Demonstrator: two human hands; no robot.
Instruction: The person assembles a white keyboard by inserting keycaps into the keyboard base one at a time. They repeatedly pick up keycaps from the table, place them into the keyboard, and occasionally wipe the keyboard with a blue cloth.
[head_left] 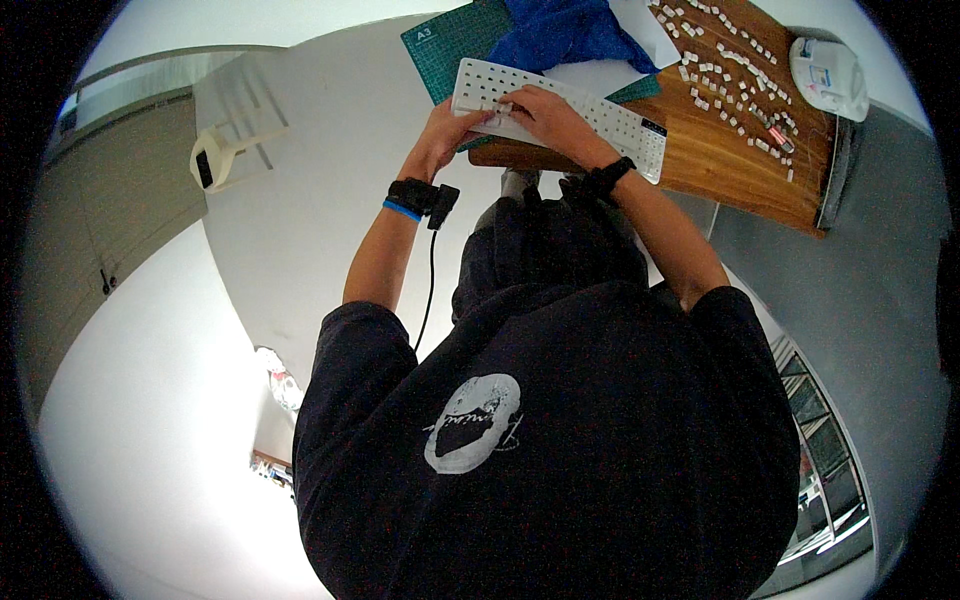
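A white keyboard (pixel 620 128) with its keycaps off most of the board slants across the near edge of the table. My left hand (pixel 443 135) grips its left end, the thumb lying over the top near the front edge. Over the left part of the board is my right hand (pixel 552 118), its fingers bent down together onto the key positions. What those fingertips pinch, if anything, is too small to make out. Loose white keycaps (pixel 735 70) lie in rows on the table to the right.
Beneath and behind the keyboard are a green cutting mat (pixel 455 45), a blue cloth (pixel 565 35) and white paper (pixel 655 35). The wooden table (pixel 720 165) also bears a white plastic bag (pixel 830 78) and a small red-and-white tube (pixel 779 137). A pale chair (pixel 225 155) stands left.
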